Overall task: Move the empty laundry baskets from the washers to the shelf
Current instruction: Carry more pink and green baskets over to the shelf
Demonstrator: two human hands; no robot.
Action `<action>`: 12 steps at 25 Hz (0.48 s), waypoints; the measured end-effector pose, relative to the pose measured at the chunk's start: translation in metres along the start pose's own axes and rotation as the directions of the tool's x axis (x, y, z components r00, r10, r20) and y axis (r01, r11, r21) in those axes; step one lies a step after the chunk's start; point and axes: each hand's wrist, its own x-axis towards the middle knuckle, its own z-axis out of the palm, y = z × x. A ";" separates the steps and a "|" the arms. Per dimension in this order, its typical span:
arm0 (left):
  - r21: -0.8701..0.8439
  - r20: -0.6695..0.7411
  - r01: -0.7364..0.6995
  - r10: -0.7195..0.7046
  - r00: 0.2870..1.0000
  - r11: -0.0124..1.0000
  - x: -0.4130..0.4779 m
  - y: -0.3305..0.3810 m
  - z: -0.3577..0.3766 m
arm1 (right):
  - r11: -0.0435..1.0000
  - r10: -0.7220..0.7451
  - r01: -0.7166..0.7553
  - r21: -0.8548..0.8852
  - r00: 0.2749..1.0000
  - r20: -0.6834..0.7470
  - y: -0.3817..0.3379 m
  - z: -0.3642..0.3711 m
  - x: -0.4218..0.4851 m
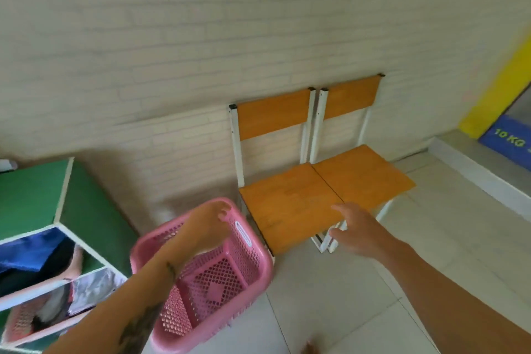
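Note:
An empty pink mesh laundry basket (218, 282) hangs tilted just above the tiled floor, low in the middle of the head view. My left hand (207, 227) lies over its far rim with the fingers curled round the edge. My right hand (359, 233) floats to the basket's right, fingers spread and holding nothing, above the front edge of an orange chair seat. A green shelf unit (86, 210) with white edging stands to the left against the wall. Its lower compartment holds another pink basket (23, 322), partly hidden by clothes.
Two orange chairs with white frames (290, 204) (362, 175) stand side by side against the pale brick wall, right of the basket. At far right a raised step (474, 164) leads to a machine with a blue "10 KG" label (511, 138). Pale floor tiles fill the lower right.

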 end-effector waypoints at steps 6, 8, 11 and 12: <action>0.082 0.131 -0.262 0.251 0.959 0.961 0.021 0.145 0.051 | 0.989 0.146 -0.144 0.022 0.963 -0.227 0.097 -0.076 -0.104; 0.078 0.163 -0.341 0.325 0.931 0.937 0.024 0.206 0.079 | 0.979 0.201 -0.202 0.025 0.936 -0.288 0.139 -0.098 -0.137; 0.100 0.247 -0.472 0.437 0.865 0.876 0.016 0.303 0.134 | 0.954 0.291 -0.297 0.044 0.878 -0.379 0.210 -0.132 -0.187; 0.112 0.266 -0.519 0.478 0.837 0.848 0.012 0.334 0.153 | 0.946 0.311 -0.319 0.048 0.861 -0.402 0.232 -0.144 -0.203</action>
